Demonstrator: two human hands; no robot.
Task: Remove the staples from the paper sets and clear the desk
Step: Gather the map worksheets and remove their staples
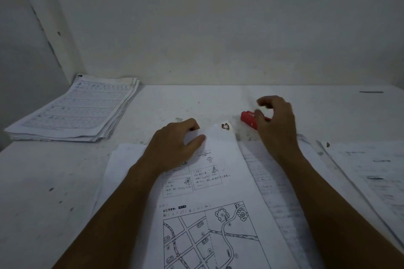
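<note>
A printed paper set [218, 192] with a street map drawing lies in front of me on the white desk [54, 181]. My left hand [172, 146] pinches its top left edge, thumb on top and fingers curled over the edge. The sheet's top right corner carries a brown rusty mark [226, 126]; I cannot tell if a staple sits there. A small red staple tool [247, 117] lies just beyond the paper. My right hand [277, 124] hovers over the tool with fingers loosely curled and spread, its thumb at the tool's side, not closed round it.
A thick stack of worksheets [74, 109] sits at the back left by the wall corner. More loose sheets [273, 181] lie under the map paper, and another set [371, 170] lies at the right edge. A wall closes off the desk's far side.
</note>
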